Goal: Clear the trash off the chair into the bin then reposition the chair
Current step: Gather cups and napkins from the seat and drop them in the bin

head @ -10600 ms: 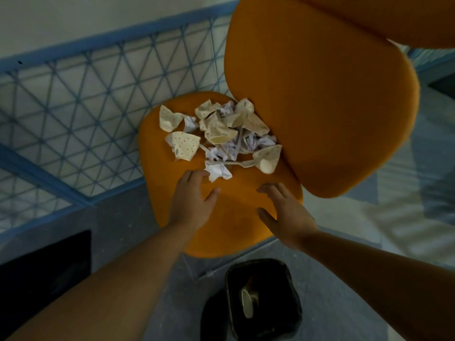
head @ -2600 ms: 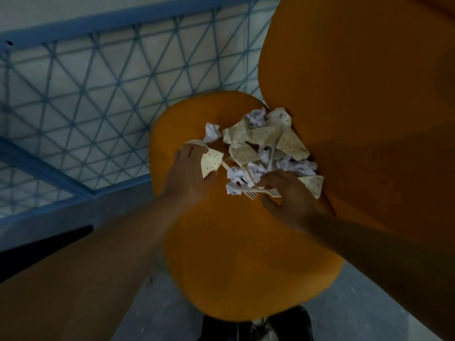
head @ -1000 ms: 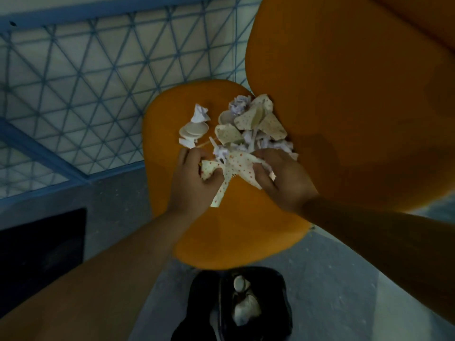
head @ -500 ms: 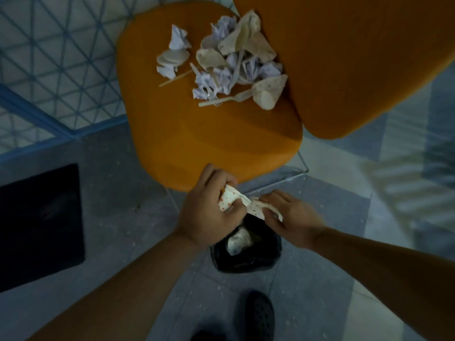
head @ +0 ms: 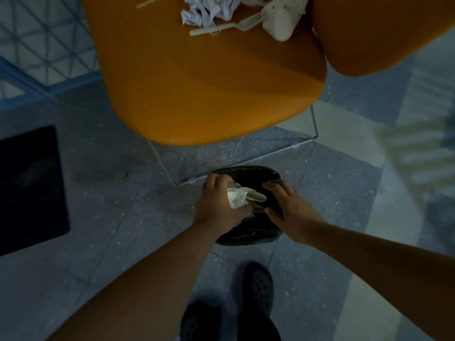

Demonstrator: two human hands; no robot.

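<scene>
Head view: spotted paper (head: 237,197) is pinched in the left hand (head: 218,205) right over the bin (head: 246,236). The right hand (head: 289,210) is spread beside it; remaining trash (head: 209,13) is left ahead at the chair (head: 209,89) seat's back edge.

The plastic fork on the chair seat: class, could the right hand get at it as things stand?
Probably yes. The plastic fork lies uncovered on the seat, and the right hand, over the bin, holds nothing.

Both forearms (head: 157,274) are bare, with no sleeves, watch or rings visible. The feet wear dark perforated clogs (head: 258,289), rounded at the toe.
</scene>
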